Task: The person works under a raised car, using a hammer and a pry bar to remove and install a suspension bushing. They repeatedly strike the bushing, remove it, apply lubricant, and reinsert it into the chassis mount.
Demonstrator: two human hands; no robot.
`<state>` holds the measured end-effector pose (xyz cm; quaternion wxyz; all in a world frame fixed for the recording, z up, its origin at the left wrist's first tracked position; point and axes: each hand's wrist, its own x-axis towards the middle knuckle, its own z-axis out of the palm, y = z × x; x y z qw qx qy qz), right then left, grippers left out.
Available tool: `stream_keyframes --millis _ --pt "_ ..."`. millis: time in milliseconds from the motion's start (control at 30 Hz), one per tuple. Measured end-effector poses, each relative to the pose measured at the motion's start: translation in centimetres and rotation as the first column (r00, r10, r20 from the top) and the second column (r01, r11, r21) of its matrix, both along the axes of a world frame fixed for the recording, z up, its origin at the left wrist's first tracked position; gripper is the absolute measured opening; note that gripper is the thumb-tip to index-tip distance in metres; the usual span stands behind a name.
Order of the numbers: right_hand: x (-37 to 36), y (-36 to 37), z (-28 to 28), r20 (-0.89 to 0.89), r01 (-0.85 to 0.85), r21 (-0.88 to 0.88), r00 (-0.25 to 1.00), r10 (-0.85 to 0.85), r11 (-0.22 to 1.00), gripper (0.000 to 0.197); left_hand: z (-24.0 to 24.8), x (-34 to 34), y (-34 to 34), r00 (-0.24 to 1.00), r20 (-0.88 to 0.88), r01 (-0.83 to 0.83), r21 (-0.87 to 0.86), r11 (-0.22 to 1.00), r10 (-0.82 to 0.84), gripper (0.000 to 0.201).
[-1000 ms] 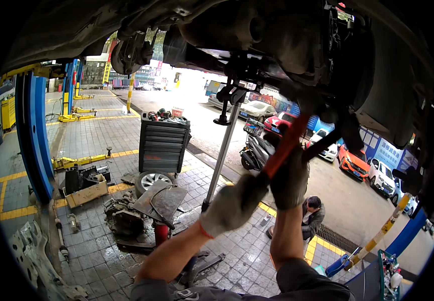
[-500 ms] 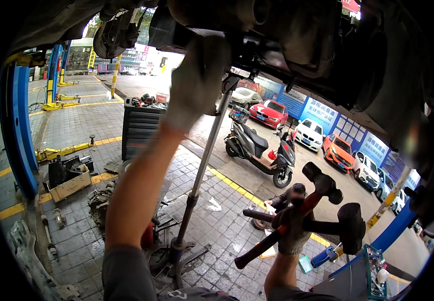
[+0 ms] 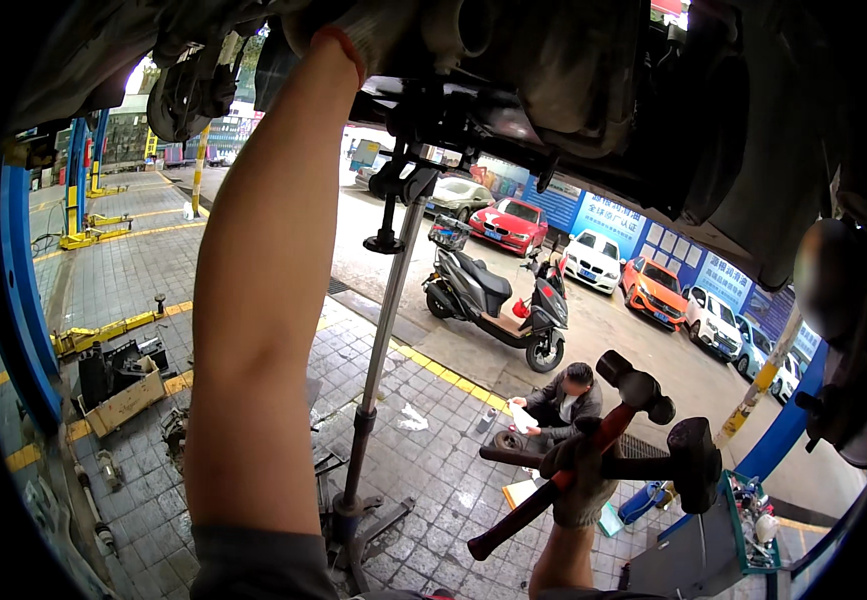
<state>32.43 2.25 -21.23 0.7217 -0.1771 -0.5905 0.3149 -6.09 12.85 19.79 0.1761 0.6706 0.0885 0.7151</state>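
Observation:
My left hand (image 3: 378,32), in a pale glove with a red cuff, reaches up into the dark underside of a raised vehicle (image 3: 573,90). Its fingers are hidden among the parts there. Lower right, my gloved right hand (image 3: 581,492) is closed around two hammers. One is a hammer with a red handle (image 3: 608,425), its head up and its handle end slanting down left. Crossing it is a hammer with a thick dark head (image 3: 695,465) pointing right. Beside my left forearm, a tall metal support pole (image 3: 383,320) stands under the vehicle.
A person (image 3: 568,400) crouches on the tiled floor beyond the hammers, holding something white. Behind stand a scooter (image 3: 493,295) and several parked cars. Blue lift posts (image 3: 28,280) rise at left and right. A tray of tools (image 3: 753,520) sits at lower right; a box of parts (image 3: 123,390) lies left.
My left hand has gone from in front of the pole up into the vehicle's underside. My right hand keeps its grip on both hammers. The view has shifted slightly.

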Motion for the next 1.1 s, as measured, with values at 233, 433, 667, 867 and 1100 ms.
stream_keyframes --millis 233,433,667,867,1100 --pt "-2.0 0.6 0.6 -0.068 -0.036 0.002 0.997 0.036 0.999 0.027 -1.2 -0.6 -1.8 0.364 -0.053 -0.759 0.562 0.329 0.93 0.033" --pt "-2.2 -0.1 1.4 -0.018 -0.013 0.018 1.0 0.013 1.0 0.026 -0.5 0.5 -0.9 0.752 -0.118 -0.646 0.07 0.76 0.649 0.03" --pt "-3.8 0.0 2.9 -0.039 -0.093 0.056 0.995 0.095 0.994 0.033 -0.4 0.3 -1.6 0.977 0.091 -0.181 -0.11 0.977 0.191 0.04" --pt "-3.9 0.0 3.1 -0.005 -0.027 0.14 1.0 0.028 0.99 0.033 -0.9 1.1 -1.0 0.988 0.139 -0.055 -0.066 0.996 0.064 0.043" --pt "-2.6 0.0 1.5 -0.064 0.018 0.196 0.998 -0.006 0.98 0.034 1.5 0.4 1.9 0.961 0.01 -0.271 0.235 0.933 0.277 0.047"
